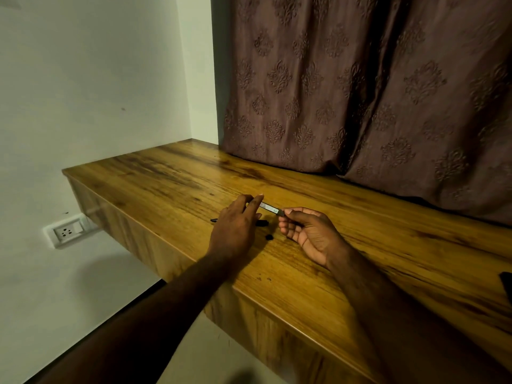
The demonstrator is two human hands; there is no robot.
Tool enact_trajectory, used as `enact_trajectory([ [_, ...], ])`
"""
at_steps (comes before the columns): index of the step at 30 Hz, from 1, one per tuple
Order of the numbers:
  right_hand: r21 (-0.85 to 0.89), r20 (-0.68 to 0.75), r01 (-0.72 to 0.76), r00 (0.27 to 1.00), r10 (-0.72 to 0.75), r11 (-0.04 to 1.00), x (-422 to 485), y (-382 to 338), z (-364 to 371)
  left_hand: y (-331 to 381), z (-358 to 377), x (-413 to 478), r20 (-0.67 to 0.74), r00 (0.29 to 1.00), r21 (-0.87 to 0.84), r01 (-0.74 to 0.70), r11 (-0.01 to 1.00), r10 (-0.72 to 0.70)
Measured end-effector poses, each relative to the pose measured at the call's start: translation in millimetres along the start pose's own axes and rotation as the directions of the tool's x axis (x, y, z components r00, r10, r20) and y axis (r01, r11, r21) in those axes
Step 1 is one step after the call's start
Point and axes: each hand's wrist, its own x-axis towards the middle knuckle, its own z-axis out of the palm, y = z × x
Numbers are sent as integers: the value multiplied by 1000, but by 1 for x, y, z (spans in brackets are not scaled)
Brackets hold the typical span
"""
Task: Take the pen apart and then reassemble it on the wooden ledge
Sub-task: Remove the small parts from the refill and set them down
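Hands are meeting over a wooden ledge [374, 253]. The left hand [235, 227] is gripping one end of the pen barrel [270, 208] with its fingertips, and the right hand [310, 235] is pinching the other end. The barrel is hovering just above the ledge. A small black piece [269, 237] is lying on the wood between the hands. A curtain [360, 92] is hanging behind.
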Motion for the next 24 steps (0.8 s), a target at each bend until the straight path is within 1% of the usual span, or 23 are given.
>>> enact_trajectory([
  [8,11,-4,-10,1000,10,1000,-1,-1,1,-4,1,-1,-10,1000,10,7,1000,-7],
  [14,13,-1,-17,1000,17,1000,-1,-2,-1,-2,2,-1,-4,1000,-14,-25,1000,25],
  [17,17,-3,-18,1000,18,1000,-1,-1,-1,-4,3,0,22,1000,-29,-18,999,19],
  [20,11,-6,-18,1000,18,1000,-1,-1,-1,-2,1,-1,10,1000,-42,3,999,-2],
  [24,-21,-10,-15,1000,14,1000,-1,-1,0,-1,0,-2,-6,1000,-2,24,1000,-24],
])
